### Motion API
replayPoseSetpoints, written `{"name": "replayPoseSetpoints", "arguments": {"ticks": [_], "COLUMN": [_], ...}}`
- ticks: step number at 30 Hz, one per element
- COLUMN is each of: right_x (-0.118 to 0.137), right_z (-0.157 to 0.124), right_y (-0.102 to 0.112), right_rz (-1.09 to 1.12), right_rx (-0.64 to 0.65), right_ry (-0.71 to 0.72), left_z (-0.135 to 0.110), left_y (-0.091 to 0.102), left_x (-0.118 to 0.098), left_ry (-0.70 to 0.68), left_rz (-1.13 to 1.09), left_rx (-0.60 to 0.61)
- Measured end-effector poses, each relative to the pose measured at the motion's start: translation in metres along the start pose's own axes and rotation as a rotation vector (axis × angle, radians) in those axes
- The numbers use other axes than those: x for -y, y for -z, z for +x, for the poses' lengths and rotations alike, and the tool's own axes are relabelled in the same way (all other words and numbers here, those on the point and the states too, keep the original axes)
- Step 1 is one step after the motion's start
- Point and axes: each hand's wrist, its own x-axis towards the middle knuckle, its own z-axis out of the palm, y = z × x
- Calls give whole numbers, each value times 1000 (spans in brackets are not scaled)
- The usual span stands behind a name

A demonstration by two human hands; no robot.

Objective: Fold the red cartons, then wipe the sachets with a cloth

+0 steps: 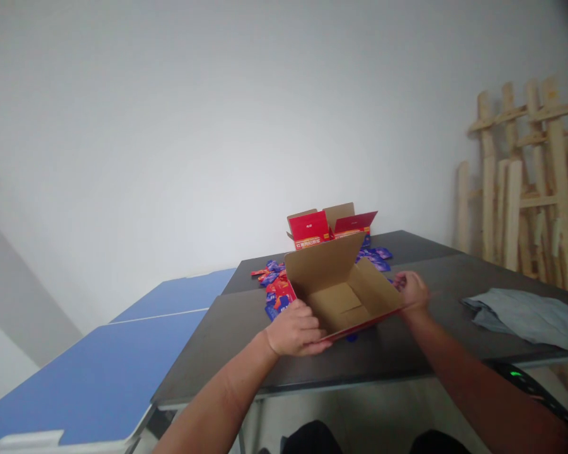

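Note:
An open cardboard box [341,302], brown inside with a red outer face, is tilted toward me above the dark table. Its back flap stands up, and its inside holds nothing that I can see. My left hand [298,328] is closed around the near left corner, thumb over the rim. At the right end of the box, my right hand [411,291] has its fingers curled at the edge; the fingertips are partly hidden. Red packets [280,287] and purple packets [375,257] lie in loose piles behind and beside the box.
Two red printed boxes [312,228] with raised flaps stand at the back of the dark table [227,340]. Grey cloth [525,315] lies on the right. A blue table [156,340] adjoins on the left; wooden frames [515,189] lean against the wall.

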Motion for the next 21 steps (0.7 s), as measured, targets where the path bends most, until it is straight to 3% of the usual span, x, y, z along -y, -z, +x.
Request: {"name": "replayPoseSetpoints", "arguments": {"ticks": [2, 4, 6, 7, 9, 11, 13, 17, 19, 21], "right_x": [30, 71, 118, 141, 180, 200, 199, 158, 134, 112], "right_z": [21, 37, 41, 37, 19, -5, -25, -33, -24, -15], "right_y": [4, 10, 14, 14, 7, -12, -37, -77, -84, -86], "right_rz": [112, 219, 159, 79, -204, -500, -771, -1157, -1247, -1247], "right_rx": [-90, -14, 265, 467, 908, 1253, 1459, 1717, 1771, 1712], "right_ry": [72, 224, 404, 490, 625, 736, 729, 485, 381, 298], "left_z": [-2, -5, -7, -8, -10, -10, -9, -9, -9, -11], "left_y": [1, 0, -2, -3, -4, -5, -5, -3, -3, -4], "left_x": [2, 6, 10, 12, 14, 14, 12, 9, 8, 7], "left_ry": [-54, -103, -118, -114, -103, -94, -83, -66, -62, -77], "left_rz": [-17, -39, -47, -47, -46, -52, -62, -48, -41, -57], "left_rx": [52, 92, 124, 132, 135, 133, 139, 159, 166, 169]}}
